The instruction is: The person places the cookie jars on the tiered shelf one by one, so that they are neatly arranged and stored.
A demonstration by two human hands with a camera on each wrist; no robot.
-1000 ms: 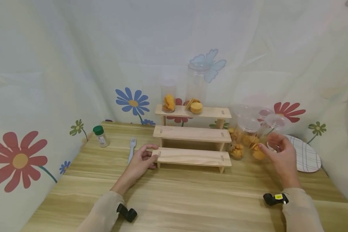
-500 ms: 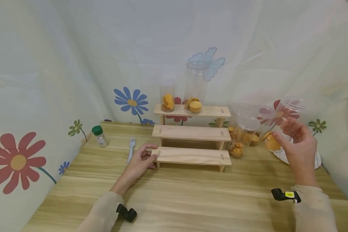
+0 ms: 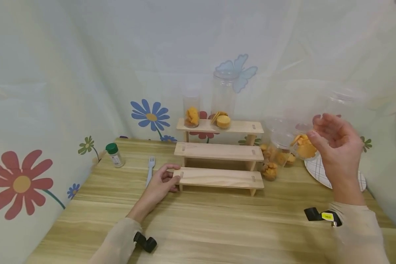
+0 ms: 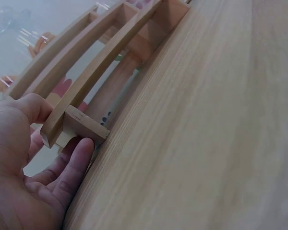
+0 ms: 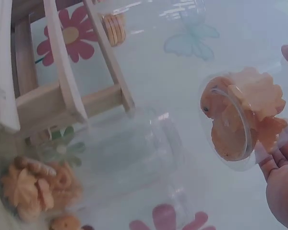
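A three-step wooden shelf (image 3: pixel 217 150) stands on the table. My left hand (image 3: pixel 159 185) grips the left end of its lowest step; the left wrist view has the thumb and fingers around the step's end and its leg (image 4: pixel 84 125). My right hand (image 3: pixel 342 154) holds a clear jar (image 3: pixel 306 147) in the air, right of the shelf. Crackers (image 5: pixel 259 93) lie at the bottom of this jar, which is hard to see against the pale curtain. A narrow jar (image 3: pixel 192 115) and a taller, wider jar (image 3: pixel 223 102), both with snacks inside, stand on the top step.
Several clear jars (image 3: pixel 273 161) with cookies stand on the table beside the shelf's right end. A plaid white plate (image 3: pixel 321 175) lies behind my right hand. At the left are a green-capped shaker (image 3: pixel 115 155) and a pale fork (image 3: pixel 150 168).
My right hand has lifted the cracker jar off the table, up and to the right, away from the other jars. The left hand stays on the shelf.
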